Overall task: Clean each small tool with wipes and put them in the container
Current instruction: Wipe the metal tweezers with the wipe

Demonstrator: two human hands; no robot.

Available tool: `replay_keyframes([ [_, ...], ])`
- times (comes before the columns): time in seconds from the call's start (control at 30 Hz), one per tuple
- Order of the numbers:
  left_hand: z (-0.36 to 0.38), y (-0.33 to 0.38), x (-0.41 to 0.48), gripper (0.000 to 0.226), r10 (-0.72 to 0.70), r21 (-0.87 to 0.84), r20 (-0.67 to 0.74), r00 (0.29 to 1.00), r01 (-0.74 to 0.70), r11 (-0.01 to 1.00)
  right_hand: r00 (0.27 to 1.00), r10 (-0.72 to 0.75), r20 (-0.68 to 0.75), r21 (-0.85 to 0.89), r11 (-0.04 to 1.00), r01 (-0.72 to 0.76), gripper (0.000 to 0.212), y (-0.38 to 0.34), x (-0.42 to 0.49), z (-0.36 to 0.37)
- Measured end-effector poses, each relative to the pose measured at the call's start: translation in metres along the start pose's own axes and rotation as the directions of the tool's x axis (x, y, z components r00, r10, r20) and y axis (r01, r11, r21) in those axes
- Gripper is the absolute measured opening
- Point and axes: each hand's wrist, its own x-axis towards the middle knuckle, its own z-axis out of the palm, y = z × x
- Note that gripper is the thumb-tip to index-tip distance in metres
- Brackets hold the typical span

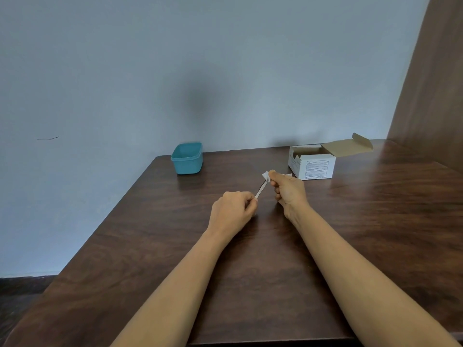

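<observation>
My left hand point(231, 211) pinches the near end of a thin, pale small tool point(260, 191) that slants up to the right above the table. My right hand point(288, 190) grips a white wipe point(266, 175) wrapped around the tool's far end. Both hands hover over the middle of the dark wooden table point(250, 271). A teal plastic container point(187, 158) stands open near the table's far left corner; its inside is not visible.
An open white cardboard box point(312, 162) with its flap folded back sits at the far right, just behind my right hand. A pale wall runs behind the table and a brown wooden panel point(431, 83) stands at the right. The table's left edge drops to a dark floor.
</observation>
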Motion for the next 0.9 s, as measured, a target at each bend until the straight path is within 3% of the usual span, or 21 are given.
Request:
replay_keyframes([
  [0.17,-0.001,0.0,0.0,0.027,-0.01,0.013,0.008,1.0,0.009,1.0,1.0,-0.009,0.012,-0.03,0.999,0.01,0.023,0.001,0.001,0.001],
  [0.37,-0.003,0.0,-0.001,0.031,-0.033,-0.048,-0.007,0.999,0.032,0.998,1.0,-0.008,-0.021,0.084,0.996,0.009,0.022,-0.006,-0.003,-0.004],
  [0.6,0.002,-0.006,0.0,0.032,-0.158,-0.299,-0.041,0.987,0.138,0.944,0.997,0.065,-0.037,0.226,0.973,-0.055,0.01,-0.012,-0.002,-0.009],
  [0.7,0.002,-0.006,0.0,0.033,-0.181,-0.38,-0.038,0.983,0.153,0.912,0.998,0.061,0.014,0.187,0.98,-0.062,0.008,-0.01,-0.005,-0.006],
  [0.9,0.005,-0.008,0.001,0.03,-0.152,-0.374,-0.039,0.988,0.127,0.919,0.998,0.047,0.028,0.134,0.99,-0.051,0.012,-0.008,-0.009,-0.002],
])
